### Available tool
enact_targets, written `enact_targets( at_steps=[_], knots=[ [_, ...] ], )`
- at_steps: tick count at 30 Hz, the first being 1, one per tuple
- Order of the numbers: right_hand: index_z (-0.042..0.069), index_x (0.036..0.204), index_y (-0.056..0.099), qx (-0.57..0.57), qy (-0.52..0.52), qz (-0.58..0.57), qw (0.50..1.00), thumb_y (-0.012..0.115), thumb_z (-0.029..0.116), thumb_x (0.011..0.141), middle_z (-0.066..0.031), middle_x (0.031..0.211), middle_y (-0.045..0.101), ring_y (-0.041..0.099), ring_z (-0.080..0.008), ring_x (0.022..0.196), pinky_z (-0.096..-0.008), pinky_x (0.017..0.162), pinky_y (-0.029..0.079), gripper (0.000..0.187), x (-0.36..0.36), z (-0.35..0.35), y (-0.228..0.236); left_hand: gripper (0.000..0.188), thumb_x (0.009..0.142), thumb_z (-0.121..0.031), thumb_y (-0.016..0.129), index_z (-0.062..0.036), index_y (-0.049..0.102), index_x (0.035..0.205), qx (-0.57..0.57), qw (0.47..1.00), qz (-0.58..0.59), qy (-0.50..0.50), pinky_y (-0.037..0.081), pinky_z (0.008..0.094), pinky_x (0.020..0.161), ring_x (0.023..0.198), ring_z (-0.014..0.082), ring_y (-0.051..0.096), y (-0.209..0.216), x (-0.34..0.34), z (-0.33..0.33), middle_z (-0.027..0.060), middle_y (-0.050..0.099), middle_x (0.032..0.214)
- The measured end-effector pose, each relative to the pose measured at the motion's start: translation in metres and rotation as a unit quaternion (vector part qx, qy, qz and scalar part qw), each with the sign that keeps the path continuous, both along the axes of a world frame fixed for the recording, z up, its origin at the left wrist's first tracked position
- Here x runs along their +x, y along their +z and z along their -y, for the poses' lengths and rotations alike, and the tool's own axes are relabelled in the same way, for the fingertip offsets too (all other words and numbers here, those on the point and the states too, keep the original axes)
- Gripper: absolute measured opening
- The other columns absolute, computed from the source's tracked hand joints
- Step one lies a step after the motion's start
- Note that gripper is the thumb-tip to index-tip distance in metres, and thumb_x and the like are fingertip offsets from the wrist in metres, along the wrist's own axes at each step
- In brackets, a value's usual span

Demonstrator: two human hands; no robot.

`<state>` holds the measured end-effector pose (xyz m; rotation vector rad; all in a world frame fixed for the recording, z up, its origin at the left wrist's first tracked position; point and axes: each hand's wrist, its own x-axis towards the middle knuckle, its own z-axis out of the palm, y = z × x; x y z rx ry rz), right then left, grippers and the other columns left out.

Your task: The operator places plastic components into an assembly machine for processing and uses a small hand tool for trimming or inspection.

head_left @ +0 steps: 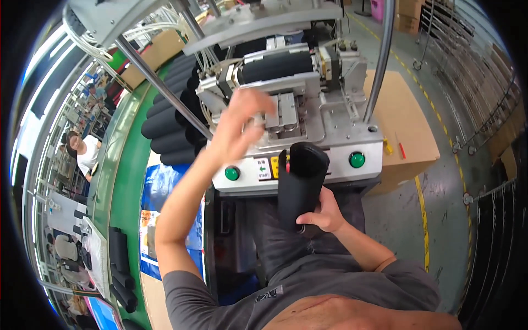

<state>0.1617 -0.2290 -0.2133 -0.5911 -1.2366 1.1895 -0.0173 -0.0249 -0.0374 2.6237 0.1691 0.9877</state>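
Note:
In front of my lap, my right hand point(324, 214) is closed round the lower part of a black tube point(301, 190), thumb across its near side. The tube stands roughly upright, its hollow upper end turned toward the machine. My left hand point(242, 124) is raised over the machine's left front, blurred by motion. Its thumb and fingers are bent but apart, and nothing shows between them. Just beyond it is a metal block point(283, 111). Further back, another black tube point(278, 67) lies crosswise between the machine's end clamps.
Green buttons point(232, 173) point(357, 159) flank the machine's front panel; steel posts point(379, 66) rise at its sides. Several black tubes point(170, 129) are stacked on the left, by a green surface point(118, 148). A cardboard box point(404, 121) stands right. A person point(85, 154) is far left.

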Motion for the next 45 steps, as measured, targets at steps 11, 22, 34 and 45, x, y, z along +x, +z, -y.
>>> enact_targets(
  at_steps=[11, 22, 34, 45],
  knots=[
    [0.000, 0.154, 0.053, -0.147, 0.063, -0.307, 0.938, 0.075, 0.029, 0.092, -0.0280, 0.131, 0.072, 0.070, -0.0440, 0.123, -0.0519, 0.111, 0.055, 0.072, 0.039, 0.030, -0.023, 0.068, 0.101, -0.034, 0.075, -0.0045, 0.050, 0.157, 0.102, 0.930, -0.300, 0.186, 0.050, 0.0480, 0.111, 0.122, 0.0409, 0.065, 0.010, 0.054, -0.154, 0.0202, 0.066, 0.143],
    [0.005, 0.152, 0.062, 0.207, -0.353, 0.412, 0.814, 0.098, 0.031, 0.072, -0.0111, 0.128, 0.071, 0.068, -0.0284, 0.109, -0.0399, 0.102, 0.052, 0.091, 0.101, -0.078, 0.124, 0.081, 0.067, -0.021, 0.091, -0.0010, 0.060, 0.139, 0.026, 0.977, -0.188, 0.091, 0.054, 0.0443, 0.105, 0.121, 0.0378, 0.066, -0.085, -0.088, 0.105, 0.0183, 0.065, 0.138],
    [0.023, 0.164, 0.053, 0.100, -0.164, 0.743, 0.641, 0.079, 0.031, 0.096, -0.0098, 0.151, 0.068, 0.066, -0.0307, 0.132, -0.0408, 0.110, 0.051, 0.073, 0.058, -0.267, 0.228, 0.066, 0.075, -0.026, 0.093, -0.0011, 0.063, 0.128, -0.113, 0.948, -0.298, 0.002, 0.055, 0.0444, 0.103, 0.112, 0.0354, 0.070, -0.188, -0.124, 0.095, 0.0152, 0.072, 0.120],
    [0.025, 0.169, 0.046, 0.075, -0.105, 0.782, 0.610, 0.074, 0.031, 0.102, -0.0091, 0.162, 0.061, 0.062, -0.0305, 0.141, -0.0436, 0.117, 0.048, 0.073, 0.066, -0.315, 0.197, 0.061, 0.077, -0.026, 0.093, 0.0002, 0.064, 0.125, -0.112, 0.944, -0.311, -0.003, 0.055, 0.0445, 0.105, 0.111, 0.0350, 0.070, -0.192, -0.127, 0.098, 0.0149, 0.073, 0.118]
  ],
)
